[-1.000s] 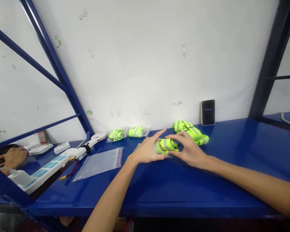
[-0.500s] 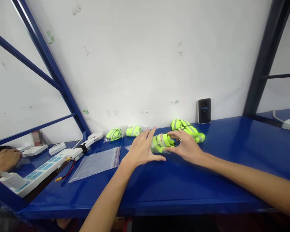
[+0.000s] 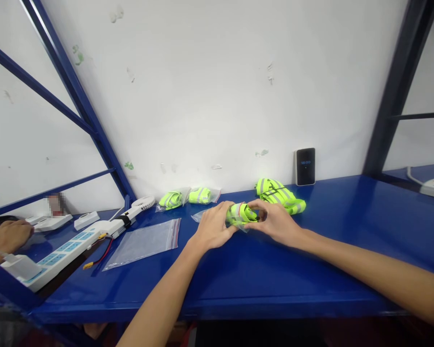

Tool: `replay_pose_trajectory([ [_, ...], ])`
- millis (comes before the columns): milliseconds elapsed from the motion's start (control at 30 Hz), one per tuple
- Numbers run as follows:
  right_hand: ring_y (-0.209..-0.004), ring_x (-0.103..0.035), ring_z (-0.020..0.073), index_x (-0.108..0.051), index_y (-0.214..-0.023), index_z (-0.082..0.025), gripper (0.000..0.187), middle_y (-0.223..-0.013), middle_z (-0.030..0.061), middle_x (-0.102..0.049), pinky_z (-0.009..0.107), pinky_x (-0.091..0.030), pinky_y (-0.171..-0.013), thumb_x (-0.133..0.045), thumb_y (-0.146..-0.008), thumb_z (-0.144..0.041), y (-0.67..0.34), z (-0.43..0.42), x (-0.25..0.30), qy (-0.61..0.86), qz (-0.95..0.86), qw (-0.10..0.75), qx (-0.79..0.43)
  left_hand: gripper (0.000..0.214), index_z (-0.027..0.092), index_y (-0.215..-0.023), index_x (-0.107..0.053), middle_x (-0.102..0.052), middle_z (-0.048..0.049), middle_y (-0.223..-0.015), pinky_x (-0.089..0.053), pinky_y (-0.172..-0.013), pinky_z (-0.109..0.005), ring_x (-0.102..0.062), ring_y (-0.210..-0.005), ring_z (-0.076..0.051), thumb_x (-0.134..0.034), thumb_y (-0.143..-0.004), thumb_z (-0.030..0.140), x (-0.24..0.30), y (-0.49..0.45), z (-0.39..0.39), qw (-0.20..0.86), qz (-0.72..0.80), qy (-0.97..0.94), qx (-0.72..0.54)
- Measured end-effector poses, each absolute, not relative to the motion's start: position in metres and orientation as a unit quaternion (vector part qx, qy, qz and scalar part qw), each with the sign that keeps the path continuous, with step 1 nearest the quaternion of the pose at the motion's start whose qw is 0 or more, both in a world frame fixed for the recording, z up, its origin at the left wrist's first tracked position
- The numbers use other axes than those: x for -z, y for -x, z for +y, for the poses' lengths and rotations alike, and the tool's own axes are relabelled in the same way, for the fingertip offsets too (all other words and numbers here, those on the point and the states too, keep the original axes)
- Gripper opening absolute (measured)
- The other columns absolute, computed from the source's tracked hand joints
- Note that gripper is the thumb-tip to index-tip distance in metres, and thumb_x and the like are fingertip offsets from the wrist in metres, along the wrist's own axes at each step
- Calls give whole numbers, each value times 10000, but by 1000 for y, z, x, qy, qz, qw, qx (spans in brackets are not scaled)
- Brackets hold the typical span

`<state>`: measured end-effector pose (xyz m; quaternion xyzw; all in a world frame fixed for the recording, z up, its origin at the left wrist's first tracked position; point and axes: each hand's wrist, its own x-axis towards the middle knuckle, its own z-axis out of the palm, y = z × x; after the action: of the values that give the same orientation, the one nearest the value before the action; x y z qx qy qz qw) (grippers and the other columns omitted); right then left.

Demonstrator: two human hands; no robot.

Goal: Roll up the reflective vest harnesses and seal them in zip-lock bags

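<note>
Head view, and from here I see both forearms stretched over the blue worktop (image 3: 332, 231), meeting at a yellow-green roll (image 3: 241, 214) in the middle, partly wrapped in a clear bag. The left forearm climbs steeply from the bottom edge; its hand (image 3: 215, 225) lies with its back up, fingers on the far side and thumb along the near side, clamped on the roll's left end. The right forearm slants in from the right edge, and that hand (image 3: 278, 221) makes a curved pinch, fingers arched above and thumb below, closed on the roll's right end. Just behind the right hand lies a looser bundle (image 3: 277, 193) of the same striped material. A flat clear bag (image 3: 144, 243) rests left of the left hand, well apart from the roll.
</note>
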<state>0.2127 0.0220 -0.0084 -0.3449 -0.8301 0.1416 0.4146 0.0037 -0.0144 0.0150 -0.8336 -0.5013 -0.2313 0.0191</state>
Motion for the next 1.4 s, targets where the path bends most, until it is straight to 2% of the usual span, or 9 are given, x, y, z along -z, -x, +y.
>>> replay_pose_trajectory([
  [133,-613,-616,187,-611,-1107,-183,451,-700,5,-653,317,-498,-597,-769,-722,-355,-217,21,7,327,-850,385,-153,414,238,-1165,-508,-646,-26,-1111,-464,-813,-346,-622,-970,-252,-647,-786,332,-13,1,-12,24,-493,836,241],
  [300,-718,-639,175,-577,-1200,-187,423,-985,81,-657,327,-535,-682,-679,-797,-265,-224,23,3,242,-877,371,-186,404,237,-1168,-508,-650,-29,-1099,-460,-789,-339,-627,-963,-249,-645,-805,350,-11,8,-11,29,-485,840,241],
  [467,-663,-630,168,-632,-1105,-190,306,-862,54,-662,318,-518,-666,-680,-811,-261,-221,23,9,238,-871,401,-156,472,232,-1235,-469,-623,-60,-1174,-464,-853,-338,-608,-1046,-247,-630,-829,409,-5,6,-10,30,-447,859,247],
  [633,-670,-608,161,-634,-883,-179,41,-820,48,-654,280,-477,-632,-619,-863,-212,-213,22,21,209,-900,373,-86,330,204,-1176,-515,-644,-74,-1092,-466,-847,-332,-614,-990,-237,-560,-888,360,1,0,-8,86,-381,899,199],
  [833,-716,-619,179,-612,-863,-179,140,-831,70,-666,285,-473,-650,-502,-939,-222,-213,24,25,189,-907,374,-45,311,206,-1193,-530,-640,-87,-1179,-475,-888,-329,-613,-1036,-226,-551,-900,308,6,2,-4,60,-343,903,252],
  [1067,-848,-645,222,-579,-1051,-179,190,-997,93,-661,380,-525,-786,-423,-943,-184,-207,3,16,208,-937,264,-97,478,210,-1271,-521,-677,-74,-1164,-506,-882,-331,-651,-1026,-211,-484,-818,63,16,4,2,33,-340,894,289],
  [1233,-1097,-604,231,-538,-1220,-194,316,-1214,118,-601,398,-506,-941,-432,-926,-145,-211,7,9,142,-899,413,-40,413,205,-1249,-572,-675,-79,-1196,-504,-917,-319,-658,-1045,-204,-494,-855,110,11,-2,6,-14,-359,832,423],
  [1333,-1208,-533,260,-529,-1265,-219,402,-1309,131,-534,442,-453,-1011,-546,-866,-164,-221,14,-1,114,-843,524,41,221,182,-1057,-676,-733,-62,-1003,-521,-822,-284,-688,-901,-189,-541,-896,253,7,0,10,-51,-392,753,526],
  [1400,-1109,-578,282,-560,-1230,-218,421,-1197,128,-587,475,-475,-957,-637,-817,-242,-227,17,-7,171,-823,541,30,204,164,-943,-704,-740,-49,-882,-513,-759,-266,-687,-815,-182,-563,-892,302,7,5,12,-55,-413,722,553],
])
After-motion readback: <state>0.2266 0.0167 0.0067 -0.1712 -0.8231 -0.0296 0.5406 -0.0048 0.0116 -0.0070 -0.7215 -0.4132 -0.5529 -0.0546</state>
